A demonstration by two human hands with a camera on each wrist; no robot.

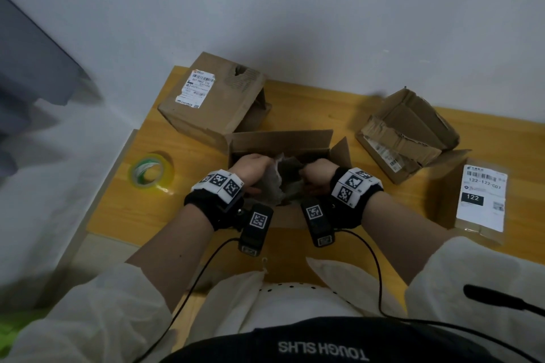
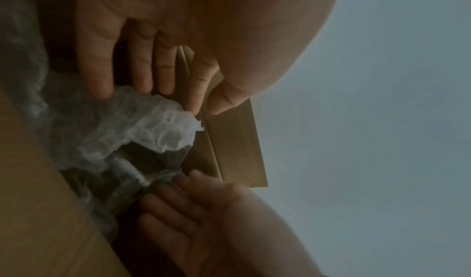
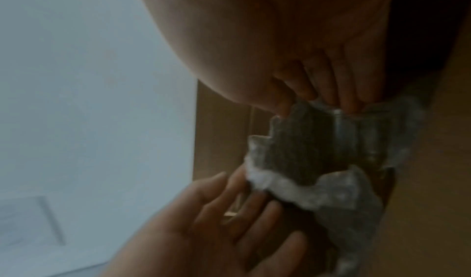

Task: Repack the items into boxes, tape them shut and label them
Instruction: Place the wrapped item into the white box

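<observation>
An open cardboard box (image 1: 280, 138) stands mid-table with its flaps up. Both hands are inside it, on a bubble-wrapped item (image 1: 274, 183). The wrap (image 2: 153, 124) is white and crumpled, with a glassy object (image 2: 127, 182) showing through it. My left hand (image 1: 250, 165) lies on the wrap's left side; its fingers (image 2: 163, 76) are nearly straight and touch the wrap's top edge. On the other side, my right hand (image 1: 318, 174) pinches the wrap's edge (image 3: 305, 120) between thumb and curled fingers (image 3: 328, 88). The box floor is hidden.
A roll of green-yellow tape (image 1: 150, 174) lies left of the open box. A labelled carton (image 1: 212, 97) stands at the back left, a torn one (image 1: 407, 132) at the back right, and a labelled parcel (image 1: 477, 197) at the far right. The wooden table (image 1: 324, 97) meets the wall.
</observation>
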